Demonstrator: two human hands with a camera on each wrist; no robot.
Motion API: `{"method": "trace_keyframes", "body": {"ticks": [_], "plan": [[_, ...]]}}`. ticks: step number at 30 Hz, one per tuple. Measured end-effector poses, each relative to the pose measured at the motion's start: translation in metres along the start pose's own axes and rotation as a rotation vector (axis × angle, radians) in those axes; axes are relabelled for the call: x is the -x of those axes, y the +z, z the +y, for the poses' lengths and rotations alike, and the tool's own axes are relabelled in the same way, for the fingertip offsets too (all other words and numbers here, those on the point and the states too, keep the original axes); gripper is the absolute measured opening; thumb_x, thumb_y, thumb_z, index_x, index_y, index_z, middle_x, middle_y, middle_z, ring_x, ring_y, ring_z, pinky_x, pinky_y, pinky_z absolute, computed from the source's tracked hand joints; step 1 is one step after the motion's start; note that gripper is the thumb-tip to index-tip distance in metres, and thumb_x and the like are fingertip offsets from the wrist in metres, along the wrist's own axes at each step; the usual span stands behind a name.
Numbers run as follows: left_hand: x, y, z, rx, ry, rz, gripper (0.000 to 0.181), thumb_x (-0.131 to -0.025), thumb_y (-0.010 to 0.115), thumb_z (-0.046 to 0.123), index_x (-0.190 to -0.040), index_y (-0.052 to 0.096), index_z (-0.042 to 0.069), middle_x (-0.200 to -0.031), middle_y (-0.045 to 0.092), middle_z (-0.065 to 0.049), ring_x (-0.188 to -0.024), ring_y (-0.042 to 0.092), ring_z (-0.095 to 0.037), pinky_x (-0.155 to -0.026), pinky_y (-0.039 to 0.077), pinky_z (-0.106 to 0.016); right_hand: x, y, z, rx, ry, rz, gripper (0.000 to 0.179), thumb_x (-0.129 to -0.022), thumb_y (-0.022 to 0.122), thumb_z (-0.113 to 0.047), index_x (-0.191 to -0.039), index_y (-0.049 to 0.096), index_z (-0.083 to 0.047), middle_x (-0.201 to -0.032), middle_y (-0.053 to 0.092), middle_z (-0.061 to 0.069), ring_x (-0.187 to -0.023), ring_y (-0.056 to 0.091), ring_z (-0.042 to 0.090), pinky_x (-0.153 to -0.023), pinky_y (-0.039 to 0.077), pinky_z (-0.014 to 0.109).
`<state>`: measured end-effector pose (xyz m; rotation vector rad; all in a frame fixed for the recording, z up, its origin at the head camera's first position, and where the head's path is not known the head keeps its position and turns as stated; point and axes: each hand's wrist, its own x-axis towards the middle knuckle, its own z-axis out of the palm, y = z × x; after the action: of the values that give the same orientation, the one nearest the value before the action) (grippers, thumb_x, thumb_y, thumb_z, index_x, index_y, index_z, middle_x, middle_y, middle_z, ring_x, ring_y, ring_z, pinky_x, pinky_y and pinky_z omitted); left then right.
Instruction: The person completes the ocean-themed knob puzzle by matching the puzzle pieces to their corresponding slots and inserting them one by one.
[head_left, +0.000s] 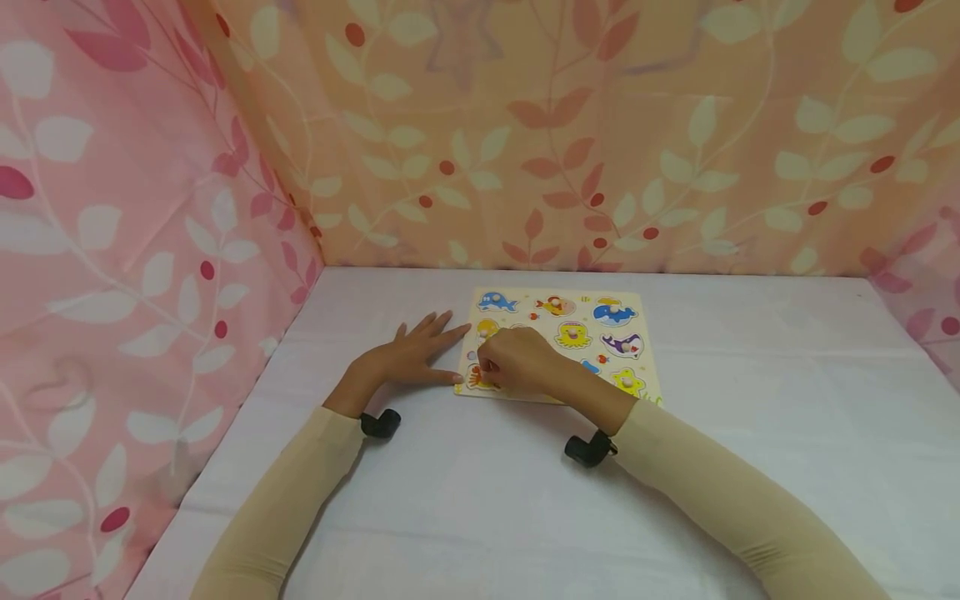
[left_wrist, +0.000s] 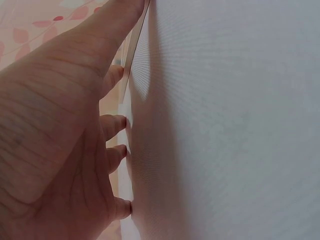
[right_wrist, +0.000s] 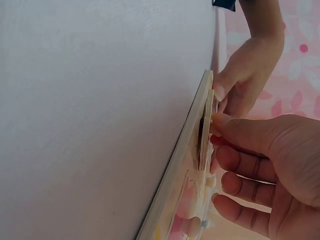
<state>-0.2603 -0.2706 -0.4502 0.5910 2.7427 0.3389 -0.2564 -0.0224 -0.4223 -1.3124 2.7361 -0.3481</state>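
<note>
A wooden peg puzzle board (head_left: 583,313) with sea-animal pieces lies on the white-covered table. My right hand (head_left: 521,358) is over its lower left corner. There it pinches the orange crab puzzle piece (head_left: 476,377) between thumb and fingers. In the right wrist view the puzzle piece (right_wrist: 206,137) stands tilted, one edge raised from the board, with a dark gap beneath it. My left hand (head_left: 420,350) is spread flat at the board's left side. Its thumb lies at the lower left corner and its index fingertip at the left edge.
Other pieces with knobs sit on the board, among them a yellow octopus (head_left: 573,335), a purple whale (head_left: 622,345) and a yellow star (head_left: 628,382). White cloth (head_left: 765,375) covers the table. Leaf-patterned curtains (head_left: 480,125) rise behind and at the sides.
</note>
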Motion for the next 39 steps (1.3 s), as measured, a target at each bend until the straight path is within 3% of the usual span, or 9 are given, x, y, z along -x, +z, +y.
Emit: {"method": "trace_keyframes", "body": {"ticks": [23, 33, 39], "plan": [[-0.0027, -0.0035, 0.0076, -0.023, -0.029, -0.028, 0.099, -0.083, 0.062, 0.076, -0.162, 0.012, 0.044, -0.171, -0.003, -0.004, -0.156, -0.008, -0.032, -0.116, -0.005, -0.069, -0.0055, 0.0007, 0.0015, 0.015, 0.014, -0.014, 0.009, -0.092, 0.077, -0.027, -0.087, 0.077, -0.02, -0.075, 0.065, -0.011, -0.071, 0.056, 0.009, -0.069, 0.045, 0.027], [-0.003, -0.0006, 0.0073, -0.017, -0.04, -0.029, 0.1, -0.082, 0.062, 0.077, -0.162, 0.013, 0.042, -0.171, -0.002, -0.004, -0.156, -0.008, -0.033, -0.115, -0.005, -0.071, 0.001, 0.0033, -0.0002, -0.07, 0.059, 0.002, 0.008, -0.092, 0.078, -0.026, -0.092, 0.078, -0.018, -0.08, 0.066, -0.01, -0.077, 0.056, 0.011, -0.078, 0.047, 0.031], [-0.0008, -0.0017, 0.0056, -0.022, -0.042, -0.028, 0.099, -0.083, 0.061, 0.077, -0.162, 0.012, 0.043, -0.171, -0.003, -0.004, -0.156, -0.008, -0.033, -0.115, -0.004, -0.071, 0.0043, 0.0064, 0.0, -0.085, 0.042, 0.041, 0.006, -0.092, 0.078, -0.025, -0.092, 0.077, -0.019, -0.08, 0.066, -0.01, -0.079, 0.057, 0.011, -0.079, 0.047, 0.031]]}}
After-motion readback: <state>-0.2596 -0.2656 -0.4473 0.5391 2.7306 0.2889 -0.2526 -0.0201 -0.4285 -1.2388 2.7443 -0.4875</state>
